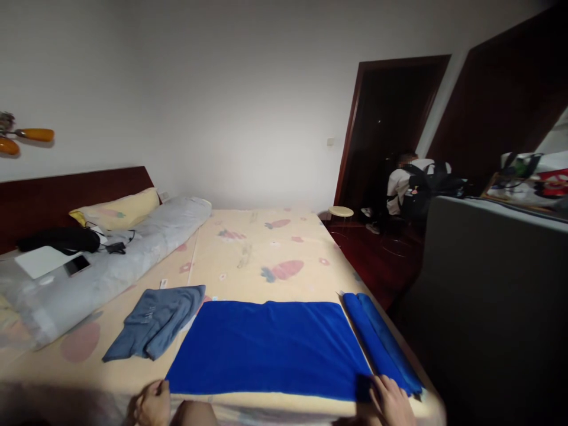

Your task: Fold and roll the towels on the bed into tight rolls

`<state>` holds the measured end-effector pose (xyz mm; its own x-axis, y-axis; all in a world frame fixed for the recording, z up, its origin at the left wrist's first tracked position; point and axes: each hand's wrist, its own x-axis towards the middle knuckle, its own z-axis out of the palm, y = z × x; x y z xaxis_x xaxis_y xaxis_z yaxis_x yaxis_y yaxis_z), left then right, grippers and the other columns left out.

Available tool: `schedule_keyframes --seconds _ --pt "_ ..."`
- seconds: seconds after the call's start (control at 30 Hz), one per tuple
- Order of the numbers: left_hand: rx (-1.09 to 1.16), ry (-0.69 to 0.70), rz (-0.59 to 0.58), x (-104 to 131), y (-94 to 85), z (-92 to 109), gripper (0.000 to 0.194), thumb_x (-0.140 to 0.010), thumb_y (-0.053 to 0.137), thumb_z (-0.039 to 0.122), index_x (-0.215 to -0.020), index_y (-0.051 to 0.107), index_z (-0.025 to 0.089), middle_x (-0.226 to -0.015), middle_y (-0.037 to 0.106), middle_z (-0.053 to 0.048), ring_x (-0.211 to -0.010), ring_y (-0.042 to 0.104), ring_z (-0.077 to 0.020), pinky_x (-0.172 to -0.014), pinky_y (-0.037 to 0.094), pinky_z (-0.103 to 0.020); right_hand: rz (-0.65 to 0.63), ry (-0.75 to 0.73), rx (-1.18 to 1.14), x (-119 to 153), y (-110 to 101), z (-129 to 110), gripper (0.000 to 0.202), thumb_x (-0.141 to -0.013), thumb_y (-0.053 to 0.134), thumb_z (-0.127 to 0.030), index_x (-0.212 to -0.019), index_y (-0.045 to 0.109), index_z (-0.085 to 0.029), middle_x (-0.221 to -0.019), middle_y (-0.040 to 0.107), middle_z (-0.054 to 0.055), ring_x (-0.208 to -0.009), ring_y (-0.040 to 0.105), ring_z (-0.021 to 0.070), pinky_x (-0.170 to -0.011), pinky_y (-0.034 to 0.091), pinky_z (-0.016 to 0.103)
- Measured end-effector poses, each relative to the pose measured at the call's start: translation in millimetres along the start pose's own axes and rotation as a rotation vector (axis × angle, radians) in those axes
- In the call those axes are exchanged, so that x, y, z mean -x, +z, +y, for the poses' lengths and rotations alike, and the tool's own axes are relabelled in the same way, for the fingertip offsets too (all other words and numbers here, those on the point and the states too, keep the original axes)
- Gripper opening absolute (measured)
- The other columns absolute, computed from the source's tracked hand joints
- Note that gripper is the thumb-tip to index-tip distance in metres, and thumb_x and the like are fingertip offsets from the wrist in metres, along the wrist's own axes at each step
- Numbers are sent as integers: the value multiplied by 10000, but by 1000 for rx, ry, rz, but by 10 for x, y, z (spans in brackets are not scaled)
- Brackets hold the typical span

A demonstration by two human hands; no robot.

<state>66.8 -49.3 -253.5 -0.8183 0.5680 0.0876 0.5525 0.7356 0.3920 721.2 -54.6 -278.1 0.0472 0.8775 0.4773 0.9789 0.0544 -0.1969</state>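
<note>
A blue towel (270, 349) lies spread flat on the bed in front of me, its far edge slightly wavy. My left hand (153, 403) is closed at the towel's near left corner, pinching it. At the near right corner, my right hand (393, 402) has its fingers curled down on the towel's edge, beside the rolls. Two rolled blue towels (377, 340) lie side by side along the right edge of the bed. A crumpled grey-blue cloth (155, 322) rests left of the spread towel.
The bed (248, 254) has a patterned sheet. On its left are a long grey bundle (146, 248), a pillow (118, 210), a phone (77, 265) and a white laptop-like slab (42, 262). A dark panel (483, 307) stands right. Beyond are a stool (341, 211) and a seated person (399, 186).
</note>
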Motion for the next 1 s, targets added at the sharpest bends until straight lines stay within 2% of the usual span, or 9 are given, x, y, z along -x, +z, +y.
schedule_keyframes --seconds 0.1,0.2,0.27,0.37,0.47,0.6,0.73,0.87,1.0 --pt "110 344 -35 280 76 444 449 -877 320 340 -1088 697 217 -1149 695 -142 -1093 636 -295 -908 530 -415 -59 -30 -159 -229 64 -416 390 -892 407 -427 -1101 679 -242 -1111 710 110 -1012 664 266 -822 529 401" --pt "167 796 -201 815 258 992 474 -880 325 292 -1248 624 276 -1341 612 -68 -1273 529 -229 -1077 425 -375 -197 -80 -287 -392 207 -1134 467 -922 392 -483 -1308 563 -283 -1347 595 87 -1218 572 251 -977 489 422" --pt "153 988 -311 1234 419 1302 536 -906 300 309 -1421 446 278 -1502 445 -39 -1402 369 -216 -1144 350 -408 -277 -117 -347 -415 338 -1644 502 -940 358 -495 -1405 442 -327 -1461 476 53 -1320 475 247 -1040 443 451" --pt "-16 1046 -508 1738 632 1556 628 -903 308 359 -1514 201 260 -1589 210 -44 -1465 183 -241 -1181 262 -506 -363 -134 -380 -315 536 -2166 529 -941 360 -495 -1453 330 -369 -1523 356 20 -1393 356 261 -1095 378 498" --pt "-137 1033 -587 1942 716 1553 712 -862 369 355 -1513 85 310 -1592 106 -20 -1467 92 -259 -1177 192 -596 -403 -129 -361 -144 657 -2266 521 -929 390 -481 -1439 351 -382 -1518 335 19 -1397 331 294 -1115 339 538" --pt "-169 1004 -592 1823 617 1404 735 -835 422 374 -1506 123 346 -1589 114 3 -1467 90 -261 -1174 185 -592 -442 -148 -386 -59 617 -2049 514 -930 364 -542 -1424 369 -400 -1510 351 0 -1388 352 285 -1110 357 523" --pt "-173 997 -548 1478 436 1442 595 -901 339 423 -1485 277 323 -1583 200 -15 -1466 164 -253 -1177 196 -557 -508 -84 -371 -344 469 -1886 544 -942 282 -585 -1433 365 -366 -1538 307 21 -1422 288 263 -1131 298 551" --pt "-161 1098 -492 962 337 1747 546 -944 272 402 -1484 277 320 -1583 220 -17 -1466 190 -243 -1169 202 -566 -580 -79 -318 -856 443 -1756 617 -927 253 -633 -1449 344 -316 -1563 246 54 -1450 211 251 -1158 219 554" --pt "-270 1073 -526 351 353 2171 565 -941 280 384 -1491 268 252 -1582 210 -52 -1466 192 -238 -1168 199 -557 -611 -89 -278 -1321 568 -1520 655 -919 254 -646 -1452 342 -276 -1562 253 73 -1454 198 248 -1170 200 529"
